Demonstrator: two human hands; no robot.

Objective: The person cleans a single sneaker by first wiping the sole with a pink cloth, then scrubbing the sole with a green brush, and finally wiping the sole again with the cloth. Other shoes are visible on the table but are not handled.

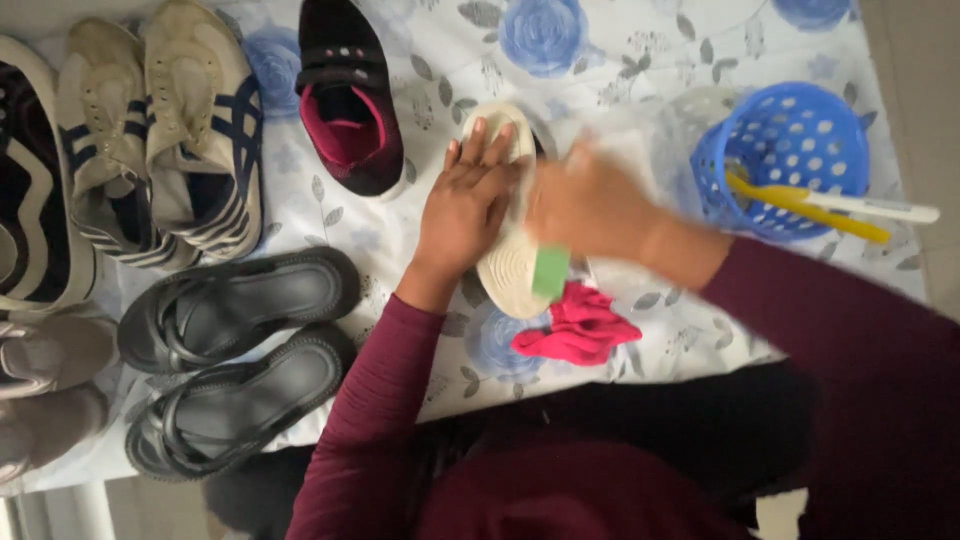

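— What are we working on, mid-frame?

— A pale shoe [508,262], sole up on the flowered cloth [620,60]. Our left hand [468,205] lies flat on it, fingers spread, pressing it down. Our right hand [590,205] is blurred; it seems closed around a green sponge [550,270], though we cannot tell the grip exactly.

— How far along?

— The sole looks light already (whether fully clean, we cannot tell). The other pairs at the left of the frame look untouched by us.

— Which way does it point?

— Its long axis runs from the upper middle of the frame down toward us, slightly tilted; toe or heel uppermost, we cannot say.

— Around it?

— A pink rag [578,325] just below, a black-and-pink shoe [348,100] above left, black sandals [235,355] lower left, a blue basket [775,160] at the right.
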